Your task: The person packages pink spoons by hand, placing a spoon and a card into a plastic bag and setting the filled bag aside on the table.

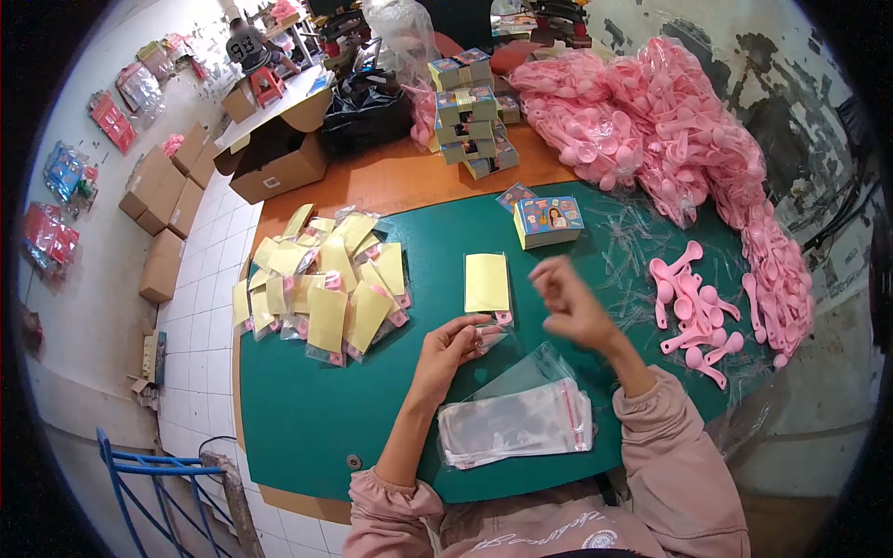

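My left hand [452, 346] pinches the clear flap of a plastic bag near the middle of the green table. In that bag lies a yellow card [486, 283], with a bit of a pink spoon [503, 317] showing at its lower edge. My right hand [575, 307] is raised to the right of the bag, its fingers curled and smeared by motion. Just below both hands rests a stack of clear plastic bags [507, 426], one lying askew on top. Loose pink spoons [693, 312] are heaped farther right.
Filled bags with yellow cards [326, 316] form a pile at left. A stack of printed cards [549, 221] stands beyond my right hand, with taller bundles [465, 116] behind. Large bags of pink spoons [670, 121] line the right edge. Someone [246, 48] sits at the far left.
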Demonstrator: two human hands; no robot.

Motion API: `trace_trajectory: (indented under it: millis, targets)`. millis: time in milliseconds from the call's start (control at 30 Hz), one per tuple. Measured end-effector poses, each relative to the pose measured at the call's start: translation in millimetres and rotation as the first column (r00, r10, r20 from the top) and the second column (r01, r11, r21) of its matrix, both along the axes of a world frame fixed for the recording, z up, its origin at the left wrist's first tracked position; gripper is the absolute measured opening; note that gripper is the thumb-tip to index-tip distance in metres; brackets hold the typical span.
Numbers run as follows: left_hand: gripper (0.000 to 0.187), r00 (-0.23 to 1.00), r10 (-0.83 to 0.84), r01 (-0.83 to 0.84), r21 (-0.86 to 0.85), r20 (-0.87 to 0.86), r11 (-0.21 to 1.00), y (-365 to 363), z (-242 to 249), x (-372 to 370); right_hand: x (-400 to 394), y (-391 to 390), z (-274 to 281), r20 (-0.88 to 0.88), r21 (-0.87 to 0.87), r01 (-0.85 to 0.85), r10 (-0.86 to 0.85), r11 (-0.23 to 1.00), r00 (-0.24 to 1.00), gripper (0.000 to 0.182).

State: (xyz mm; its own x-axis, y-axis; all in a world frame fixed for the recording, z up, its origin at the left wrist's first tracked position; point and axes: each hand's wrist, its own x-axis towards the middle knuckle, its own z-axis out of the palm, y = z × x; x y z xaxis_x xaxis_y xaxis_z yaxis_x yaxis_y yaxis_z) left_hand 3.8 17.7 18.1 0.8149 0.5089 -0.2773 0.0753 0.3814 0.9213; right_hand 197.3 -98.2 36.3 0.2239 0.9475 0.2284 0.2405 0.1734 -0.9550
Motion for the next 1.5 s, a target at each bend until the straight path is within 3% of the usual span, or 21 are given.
trace_trajectory:
  millis: [33, 100, 200, 233, 300, 367, 400, 433, 500, 533, 567, 600, 733, 967, 1033, 1233, 1367, 1433, 1467, 1500]
  targets:
    - [0.025, 0.999, 0.045, -0.043, -0.060, 0.028, 0.997, -1.0, 1.6, 0.1, -13.8, 1.9, -2.6, -0.005, 0.005, 0.005, -0.005, 1.000, 1.000, 0.040]
    - [0.025, 0.995, 0.089, -0.082, -0.119, 0.053, 0.990, -1.3, 0.6, -0.2, -35.4, 5.3, -8.2, 0.504, 0.061, 0.097, -0.115, 0.993, 0.856, 0.035]
    - [0.025, 0.989, 0.084, -0.063, -0.163, 0.121, 0.985, 2.4, -8.5, -3.2, -37.2, 9.7, -18.9, 0.495, 0.022, 0.116, -0.112, 0.993, 0.862, 0.023]
    - [0.024, 0.990, 0.082, -0.068, -0.126, 0.115, 0.990, 4.2, -9.9, -4.8, -34.4, 11.1, -17.9, 0.422, 0.088, 0.148, -0.172, 0.985, 0.890, 0.013]
    - [0.023, 0.991, 0.082, -0.073, -0.087, 0.110, 0.994, 5.3, -6.7, -6.1, -28.0, 10.6, -16.0, 0.350, 0.049, 0.164, -0.171, 0.985, 0.921, 0.013]
    - [0.021, 0.999, 0.016, -0.010, 0.118, -0.052, 0.993, 5.8, 1.3, -4.7, -24.5, 9.6, -18.5, 0.188, -0.008, 0.170, -0.165, 0.985, 0.968, 0.011]
    - [0.021, 0.999, 0.015, -0.009, 0.120, -0.052, 0.993, 4.4, 1.4, -3.8, -22.4, 10.1, -21.5, 0.187, -0.006, 0.171, -0.166, 0.985, 0.968, 0.011]
    - [0.019, 0.997, 0.060, -0.048, 0.224, -0.051, 0.973, 0.8, 0.5, -2.0, -19.9, 10.5, -24.4, 0.119, -0.040, 0.152, -0.146, 0.988, 0.982, 0.010]
    - [0.016, 0.992, 0.117, -0.084, 0.434, -0.051, 0.897, -2.7, 0.4, 1.7, -16.3, 10.2, -27.5, 0.052, -0.072, 0.122, -0.119, 0.990, 0.992, 0.009]
    - [0.016, 0.991, 0.125, -0.091, 0.434, -0.049, 0.896, -1.7, -1.4, 1.5, -14.7, 9.7, -28.5, -0.064, -0.141, 0.038, -0.047, 0.989, 0.997, 0.008]
    - [0.016, 0.996, 0.072, -0.027, 0.585, -0.054, 0.811, 0.1, -4.7, 1.1, -13.5, 10.1, -29.5, -0.182, -0.199, -0.054, 0.017, 0.979, 0.983, 0.008]
    - [0.017, 0.997, 0.020, 0.038, 0.717, -0.072, 0.696, 1.4, -7.1, 0.4, -13.3, 10.6, -31.1, -0.181, -0.197, -0.059, 0.023, 0.979, 0.983, 0.008]
    - [0.012, 0.989, 0.097, -0.015, 0.585, -0.109, 0.811, 1.4, -12.2, 1.4, -18.2, 11.9, -31.7, -0.182, -0.218, -0.025, -0.015, 0.976, 0.983, 0.011]
    - [0.014, 0.962, 0.151, -0.015, 0.509, -0.227, 0.860, 4.6, -16.4, 1.6, -25.5, 14.2, -37.1, -0.236, -0.226, 0.180, -0.233, 0.957, 0.943, 0.012]
    - [0.020, 0.982, 0.179, -0.133, 0.440, -0.063, 0.888, 3.3, -20.0, 1.2, -27.8, 14.2, -37.1, -0.246, -0.217, 0.199, -0.251, 0.956, 0.936, 0.012]
    - [0.020, 0.981, 0.161, -0.098, 0.443, -0.105, 0.891, 2.6, -19.5, 0.6, -31.6, 14.6, -35.0, -0.172, -0.215, 0.232, -0.270, 0.949, 0.947, 0.012]
    - [0.026, 0.980, 0.149, -0.062, 0.506, -0.132, 0.860, 0.4, -8.7, 1.6, -32.8, 14.3, -37.8, -0.103, -0.221, 0.265, -0.293, 0.939, 0.951, 0.024]
    - [0.036, 0.944, 0.116, 0.052, 0.485, -0.308, 0.873, 0.1, 0.5, 1.5, -32.8, 14.8, -37.1, -0.097, -0.222, 0.255, -0.282, 0.941, 0.955, 0.026]
    - [0.036, 0.944, 0.114, 0.053, 0.484, -0.309, 0.873, 1.6, -5.8, 1.4, -32.5, 14.3, -36.6, -0.093, -0.225, 0.245, -0.271, 0.943, 0.958, 0.027]
    - [0.039, 0.976, 0.122, -0.011, 0.513, -0.183, 0.858, 4.0, -16.7, 1.8, -31.1, 13.1, -35.8, -0.093, -0.228, 0.246, -0.273, 0.942, 0.958, 0.027]
